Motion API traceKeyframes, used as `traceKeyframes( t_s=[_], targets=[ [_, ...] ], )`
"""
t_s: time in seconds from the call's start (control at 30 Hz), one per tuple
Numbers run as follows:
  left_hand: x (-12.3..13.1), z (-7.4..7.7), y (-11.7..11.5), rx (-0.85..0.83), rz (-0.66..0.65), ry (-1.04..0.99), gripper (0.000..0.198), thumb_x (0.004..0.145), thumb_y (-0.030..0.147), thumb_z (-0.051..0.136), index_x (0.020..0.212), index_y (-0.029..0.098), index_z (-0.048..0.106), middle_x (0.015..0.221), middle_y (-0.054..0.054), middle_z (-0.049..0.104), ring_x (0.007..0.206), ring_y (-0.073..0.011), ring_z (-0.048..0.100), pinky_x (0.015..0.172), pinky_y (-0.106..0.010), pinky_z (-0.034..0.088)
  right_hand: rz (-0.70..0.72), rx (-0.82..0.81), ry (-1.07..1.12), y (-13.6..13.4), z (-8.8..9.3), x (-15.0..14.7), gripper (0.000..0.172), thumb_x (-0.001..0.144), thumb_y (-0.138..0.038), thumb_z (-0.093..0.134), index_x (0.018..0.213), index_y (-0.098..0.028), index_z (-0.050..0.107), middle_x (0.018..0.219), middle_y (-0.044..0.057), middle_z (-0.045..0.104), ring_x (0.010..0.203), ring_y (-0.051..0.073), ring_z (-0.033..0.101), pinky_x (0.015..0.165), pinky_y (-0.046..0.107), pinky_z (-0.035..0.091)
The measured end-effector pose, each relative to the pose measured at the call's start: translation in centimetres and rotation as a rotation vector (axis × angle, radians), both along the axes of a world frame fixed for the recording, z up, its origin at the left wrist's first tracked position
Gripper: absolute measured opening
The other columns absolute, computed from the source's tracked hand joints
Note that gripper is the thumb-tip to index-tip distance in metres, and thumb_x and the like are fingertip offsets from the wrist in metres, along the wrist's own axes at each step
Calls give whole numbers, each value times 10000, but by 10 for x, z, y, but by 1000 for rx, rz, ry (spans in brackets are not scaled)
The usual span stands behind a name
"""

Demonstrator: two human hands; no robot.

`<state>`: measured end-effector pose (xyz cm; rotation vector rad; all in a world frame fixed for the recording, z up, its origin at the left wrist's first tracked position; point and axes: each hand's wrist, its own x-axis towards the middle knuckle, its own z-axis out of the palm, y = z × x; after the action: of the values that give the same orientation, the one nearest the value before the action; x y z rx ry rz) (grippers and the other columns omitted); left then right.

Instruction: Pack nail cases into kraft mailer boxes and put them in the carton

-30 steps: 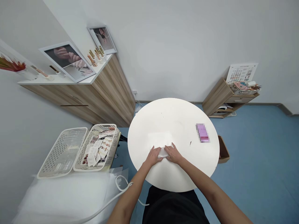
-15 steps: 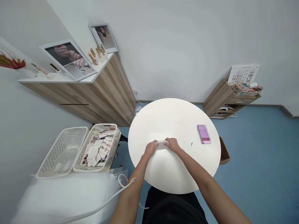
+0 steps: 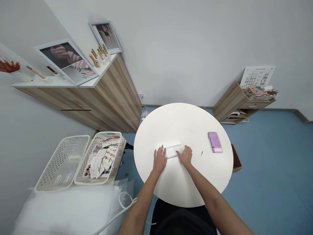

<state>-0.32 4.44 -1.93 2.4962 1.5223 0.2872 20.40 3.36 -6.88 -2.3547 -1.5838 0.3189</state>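
A flat white packet [image 3: 171,152], seemingly in a clear or pale wrapper, lies on the round white table [image 3: 181,120]. My left hand [image 3: 159,160] rests flat on the tabletop at the packet's left end, fingers spread and touching its edge. At the other end is my right hand [image 3: 186,156], its thumb stretched onto the packet's right edge and its fingers apart from the thumb on the table. A thin pale flap shows along the packet's far side. Its exact kind cannot be made out.
A blurred purple object [image 3: 215,142] lies on the table's right side. To the left stand a basket of cards and papers [image 3: 79,173], an empty-looking basket [image 3: 40,182] and a white cable [image 3: 122,210]. A wooden cabinet [image 3: 117,94] rises behind them.
My hands held the white packet raised by its two ends; now it lies flat on the table. The left fingers have spread flat, and the right hand has moved slightly right.
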Motion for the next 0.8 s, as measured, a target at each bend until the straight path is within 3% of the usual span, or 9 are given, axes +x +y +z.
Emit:
traceKeyframes(
  t_s=[0.07,0.17,0.3,0.4,0.6,0.7,0.8],
  targets=[
    [9,-4,-14,2,-124,8,592,915,259,440,1486,219,291,1587,-104,255,1464,-297,199,1179,-574,137,-85,-121,9,-10,-4,1,623,900,-578,401,1327,-125,435,1204,258,512,1119,406,484,850,495,427],
    [20,-16,-31,-33,-105,32,621,922,300,435,1509,228,247,1593,-114,233,1470,-310,182,1162,-618,130,-121,-249,59,-14,-6,-2,496,899,-546,420,1196,-164,529,1153,241,552,1095,382,522,824,472,443],
    [22,-30,-37,-32,-74,78,636,932,311,411,1526,228,199,1601,-118,196,1465,-315,198,1149,-647,124,-158,-110,171,-5,2,-11,232,831,-389,520,923,-194,603,939,167,608,908,318,574,745,419,446],
    [18,-34,-34,-9,-103,94,630,937,285,394,1528,255,182,1602,-92,207,1462,-295,214,1154,-648,95,-141,-35,282,2,17,-21,146,738,-237,536,864,-184,587,931,127,612,895,276,571,782,380,444],
    [15,-28,-29,-113,-97,43,601,914,186,379,1500,256,263,1596,-84,226,1460,-294,223,1138,-666,126,262,143,500,-11,43,-44,241,782,-159,434,978,-209,565,981,51,623,967,222,549,887,361,449],
    [13,-23,-25,-206,-90,-19,573,911,139,316,1477,231,301,1590,-81,243,1460,-266,235,1148,-647,140,318,124,528,-24,45,-50,410,792,-177,447,1196,-195,516,1155,78,607,1138,247,499,991,406,415],
    [8,-18,-21,-262,-94,-88,588,889,87,274,1458,226,319,1579,-71,280,1455,-232,254,1164,-628,115,313,77,553,-31,46,-52,614,803,-203,451,1408,-190,344,1331,98,530,1235,251,442,1032,426,394]
  ],
)
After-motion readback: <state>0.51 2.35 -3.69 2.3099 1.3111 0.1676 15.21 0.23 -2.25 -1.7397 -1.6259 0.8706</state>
